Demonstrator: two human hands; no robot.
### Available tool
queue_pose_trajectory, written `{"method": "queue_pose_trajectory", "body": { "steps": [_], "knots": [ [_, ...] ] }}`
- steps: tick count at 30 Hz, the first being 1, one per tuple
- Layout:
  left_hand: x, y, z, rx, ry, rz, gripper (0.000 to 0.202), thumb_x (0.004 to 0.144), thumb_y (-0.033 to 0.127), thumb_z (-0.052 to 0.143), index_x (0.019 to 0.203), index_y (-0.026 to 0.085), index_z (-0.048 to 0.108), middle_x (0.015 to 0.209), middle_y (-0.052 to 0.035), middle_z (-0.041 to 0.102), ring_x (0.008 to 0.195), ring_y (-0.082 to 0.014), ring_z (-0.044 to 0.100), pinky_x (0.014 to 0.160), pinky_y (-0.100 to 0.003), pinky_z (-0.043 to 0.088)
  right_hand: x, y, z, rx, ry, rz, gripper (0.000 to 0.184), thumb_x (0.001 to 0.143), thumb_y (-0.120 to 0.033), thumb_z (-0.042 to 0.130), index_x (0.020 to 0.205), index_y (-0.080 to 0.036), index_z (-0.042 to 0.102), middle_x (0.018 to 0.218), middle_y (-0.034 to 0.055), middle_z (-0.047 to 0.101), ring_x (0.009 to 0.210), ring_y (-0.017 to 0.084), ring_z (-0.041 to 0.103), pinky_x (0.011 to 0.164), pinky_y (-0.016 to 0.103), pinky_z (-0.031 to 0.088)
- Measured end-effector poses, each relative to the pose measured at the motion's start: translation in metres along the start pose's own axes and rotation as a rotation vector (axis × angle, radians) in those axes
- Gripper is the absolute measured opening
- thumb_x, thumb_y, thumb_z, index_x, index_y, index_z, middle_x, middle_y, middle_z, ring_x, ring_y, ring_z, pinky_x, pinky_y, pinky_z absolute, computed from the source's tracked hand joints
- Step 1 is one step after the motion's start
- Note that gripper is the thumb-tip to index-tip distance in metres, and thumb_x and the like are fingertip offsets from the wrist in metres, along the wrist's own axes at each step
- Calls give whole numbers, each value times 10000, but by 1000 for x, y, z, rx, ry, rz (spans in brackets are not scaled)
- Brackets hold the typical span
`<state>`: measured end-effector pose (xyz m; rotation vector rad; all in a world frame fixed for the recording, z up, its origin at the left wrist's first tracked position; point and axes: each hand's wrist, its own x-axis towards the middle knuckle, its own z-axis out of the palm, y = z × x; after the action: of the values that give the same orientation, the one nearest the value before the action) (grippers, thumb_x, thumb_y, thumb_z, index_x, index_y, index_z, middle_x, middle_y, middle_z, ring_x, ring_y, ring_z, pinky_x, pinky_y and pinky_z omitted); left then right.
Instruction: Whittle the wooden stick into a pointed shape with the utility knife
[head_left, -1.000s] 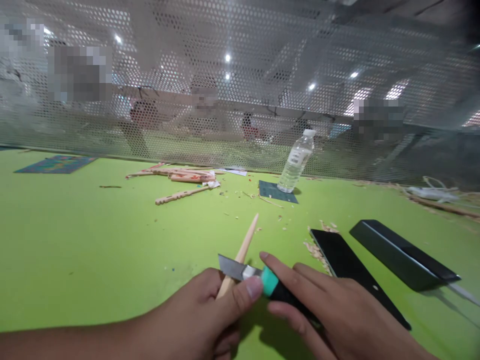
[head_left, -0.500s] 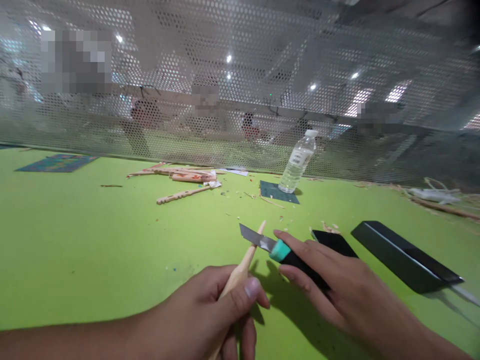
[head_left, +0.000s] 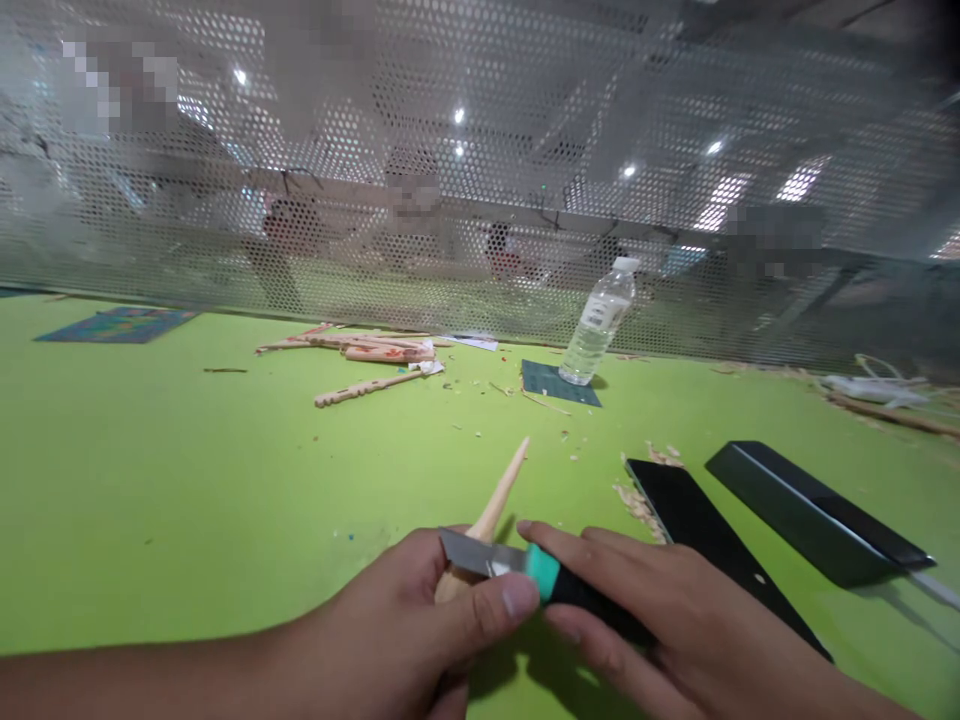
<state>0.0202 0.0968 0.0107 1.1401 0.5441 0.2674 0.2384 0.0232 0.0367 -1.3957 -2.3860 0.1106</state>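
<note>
My left hand (head_left: 442, 620) is closed around a pale wooden stick (head_left: 501, 492) whose tapered tip points up and away from me. In my right hand (head_left: 660, 620) is a utility knife (head_left: 541, 572) with a black and turquoise handle. Its flat blade lies across the stick just above my left fingers, over the thicker part. The left thumb rests close to the base of the blade, near the turquoise collar. My palm hides the lower end of the stick.
A black phone (head_left: 720, 540) and a dark wedge-shaped box (head_left: 817, 510) lie at right, beside wood shavings (head_left: 637, 505). Further back are a water bottle (head_left: 598, 325) on a dark sheet (head_left: 551, 383), a notched carved stick (head_left: 364, 390) and a perforated screen (head_left: 450, 250).
The knife has moved down the stick, from near its tip to the thicker part by my left hand. My right hand has come nearer to me, uncovering more of the phone.
</note>
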Motion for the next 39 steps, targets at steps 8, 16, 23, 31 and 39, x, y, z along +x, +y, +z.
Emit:
{"method": "queue_pose_trajectory", "body": {
  "steps": [8,16,23,31,39],
  "knots": [
    [-1,4,3,37,13,0,536,893,723,613,733,238,451,438,135,292,311,-45,221,306,-164,183,-6,-7,6,-179,67,2,444,1122,-394,322,1387,-164,594,920,56,785,727,183,771,604,277,613],
    [1,-1,5,-28,84,22,536,893,730,615,769,228,475,499,126,301,351,-48,238,331,-172,240,-10,-9,11,-300,174,-6,449,1119,-415,348,1393,-134,564,823,48,754,585,183,725,475,285,550],
    [1,-7,4,-68,57,36,514,908,716,612,828,231,461,546,117,370,352,-36,262,342,-160,256,-5,10,0,-341,281,79,426,1100,-379,420,1448,-159,530,983,104,775,645,206,743,542,313,586],
    [3,-1,-1,-40,5,46,471,927,668,627,892,216,499,541,121,374,364,-39,319,338,-132,309,-3,19,7,-278,175,-10,427,1096,-381,400,1409,-150,577,953,104,788,691,226,766,529,315,603],
    [1,-5,-2,-19,9,47,469,961,699,539,1037,238,503,467,132,395,319,-68,345,320,-139,359,-5,15,11,-195,165,-30,369,1085,-337,418,1391,-202,573,973,70,800,813,219,795,627,302,644]
  ]
}}
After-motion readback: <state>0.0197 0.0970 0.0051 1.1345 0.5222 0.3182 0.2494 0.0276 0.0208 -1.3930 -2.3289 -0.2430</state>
